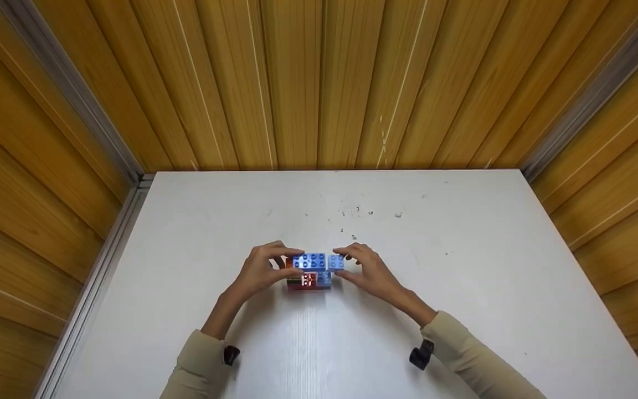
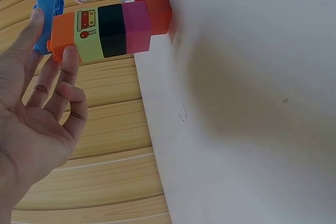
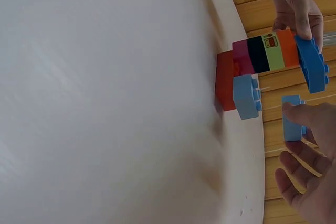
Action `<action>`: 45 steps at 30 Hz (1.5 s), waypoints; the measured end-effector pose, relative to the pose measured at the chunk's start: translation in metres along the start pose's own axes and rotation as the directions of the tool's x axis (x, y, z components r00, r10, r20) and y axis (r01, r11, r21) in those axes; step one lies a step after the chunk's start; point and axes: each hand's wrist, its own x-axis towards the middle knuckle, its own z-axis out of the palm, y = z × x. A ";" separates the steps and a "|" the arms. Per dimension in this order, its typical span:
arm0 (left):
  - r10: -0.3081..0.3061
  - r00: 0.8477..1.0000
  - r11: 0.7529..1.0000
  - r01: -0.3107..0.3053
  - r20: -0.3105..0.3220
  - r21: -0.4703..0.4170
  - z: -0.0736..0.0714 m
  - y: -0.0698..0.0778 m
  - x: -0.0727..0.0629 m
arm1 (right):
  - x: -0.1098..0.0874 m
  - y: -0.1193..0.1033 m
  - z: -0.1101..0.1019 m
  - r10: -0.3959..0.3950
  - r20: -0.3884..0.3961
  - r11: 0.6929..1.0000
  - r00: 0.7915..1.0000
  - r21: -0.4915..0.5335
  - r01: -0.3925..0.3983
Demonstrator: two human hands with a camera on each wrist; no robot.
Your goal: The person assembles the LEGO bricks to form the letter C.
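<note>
In the head view my left hand (image 1: 261,270) pinches the left end of a blue brick (image 1: 313,260) on top of a column. Below it the column runs through an orange brick (image 2: 63,31), a lime brick with a printed picture (image 2: 90,46), a black brick (image 2: 112,31) and a magenta brick (image 2: 137,24), down to a red brick (image 3: 224,82) on the table. A light blue brick (image 3: 244,97) sits on the red one's other end. Between thumb and fingers my right hand (image 1: 373,274) holds another light blue brick (image 3: 292,121), close beside the blue brick's overhanging end.
The white table (image 1: 463,249) carries small dark marks beyond the bricks. Wood-patterned panels (image 1: 319,83) rise behind and at both sides, with metal rails (image 1: 103,127) along the corners. A dark device (image 1: 422,354) is worn at each sleeve.
</note>
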 end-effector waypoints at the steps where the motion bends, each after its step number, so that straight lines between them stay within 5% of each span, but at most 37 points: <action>1: 0.006 1.000 1.000 -0.006 -0.001 0.001 0.000 0.000 0.000 | 0.000 -0.002 0.000 -0.002 0.004 1.000 1.000 0.010 0.002; 27: -0.003 1.000 1.000 0.003 0.028 -0.022 -0.003 -0.002 0.003 | 0.008 -0.013 0.000 0.050 0.077 0.994 0.996 0.092 -0.057; 45: -0.033 0.999 0.999 0.033 0.038 -0.003 -0.002 -0.002 0.004 | 0.001 -0.009 0.014 0.098 -0.021 0.970 0.995 0.226 -0.091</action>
